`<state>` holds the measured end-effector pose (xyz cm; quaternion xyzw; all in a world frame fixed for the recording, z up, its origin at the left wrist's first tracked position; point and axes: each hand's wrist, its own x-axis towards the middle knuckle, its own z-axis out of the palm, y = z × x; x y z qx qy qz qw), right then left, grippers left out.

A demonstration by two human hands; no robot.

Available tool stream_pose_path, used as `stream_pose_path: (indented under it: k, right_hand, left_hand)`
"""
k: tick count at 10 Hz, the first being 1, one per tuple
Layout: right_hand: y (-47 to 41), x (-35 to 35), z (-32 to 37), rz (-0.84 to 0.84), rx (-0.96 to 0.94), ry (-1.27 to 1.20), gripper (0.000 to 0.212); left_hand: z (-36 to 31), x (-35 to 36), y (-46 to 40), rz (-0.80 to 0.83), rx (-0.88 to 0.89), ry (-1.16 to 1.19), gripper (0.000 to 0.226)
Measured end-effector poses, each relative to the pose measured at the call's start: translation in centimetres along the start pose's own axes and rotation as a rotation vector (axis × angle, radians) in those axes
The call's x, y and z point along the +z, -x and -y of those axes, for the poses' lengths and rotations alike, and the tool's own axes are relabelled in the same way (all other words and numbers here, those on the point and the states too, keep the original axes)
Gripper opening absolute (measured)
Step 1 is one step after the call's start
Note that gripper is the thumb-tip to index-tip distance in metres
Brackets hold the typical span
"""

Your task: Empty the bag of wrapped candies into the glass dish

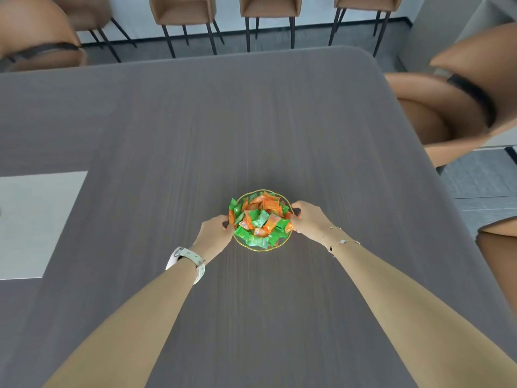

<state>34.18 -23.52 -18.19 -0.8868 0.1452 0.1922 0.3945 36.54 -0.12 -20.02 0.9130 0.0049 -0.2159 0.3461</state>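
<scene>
A round glass dish (253,247) with a thin gold rim sits on the dark wooden table. It is heaped with green and orange wrapped candies (261,219). My left hand (215,231) grips the dish's left edge, fingers curled at the rim. My right hand (306,217) grips the right edge the same way. A watch with a pale strap is on my left wrist and a thin chain bracelet on my right. No bag is in view.
The table (251,121) stretches far ahead and to both sides. A pale rectangular inset (36,222) lies at the left. Brown chairs (184,12) line the far edge, and more chairs (447,107) stand at the right side.
</scene>
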Motion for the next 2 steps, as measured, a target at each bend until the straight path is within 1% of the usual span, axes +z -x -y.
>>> stream_pose_path:
  k: [1,2]
  right_hand:
    - [0.5,-0.6,-0.5,-0.025,-0.003,0.043,0.041]
    - [1.6,-1.8,-0.7,-0.033,0.010,0.037,0.043]
  left_hand:
    - [0.1,-0.2,0.5,-0.026,0.032,-0.021,0.029]
    - [0.1,-0.8,1.6,-0.025,-0.005,-0.015,0.038]
